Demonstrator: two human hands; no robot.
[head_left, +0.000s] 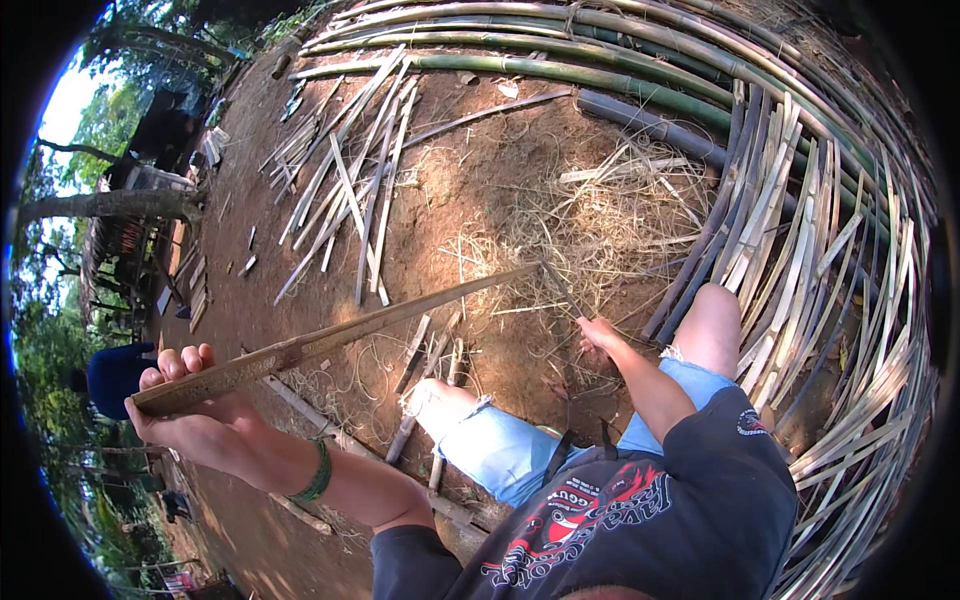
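Note:
My left hand (215, 428), with a green woven band on the wrist, is raised at the left and closed round the near end of a long flat bamboo strip (330, 341). The strip slants up and away to the right over the ground. At its far end it meets a thin, dark, narrow-bladed knife (561, 289); whether the blade cuts into it cannot be made out. My right hand (598, 338), beside my knee, is closed on the near end of that knife. Its grip is mostly hidden by the fingers.
Curly bamboo shavings (610, 215) cover the dirt ahead. Split strips lie in a loose pile (365, 170) at the far left. Long bamboo poles (540, 65) run across the back, and many strips (860, 400) crowd the right side. Short bamboo pieces (412, 355) lie by my left knee.

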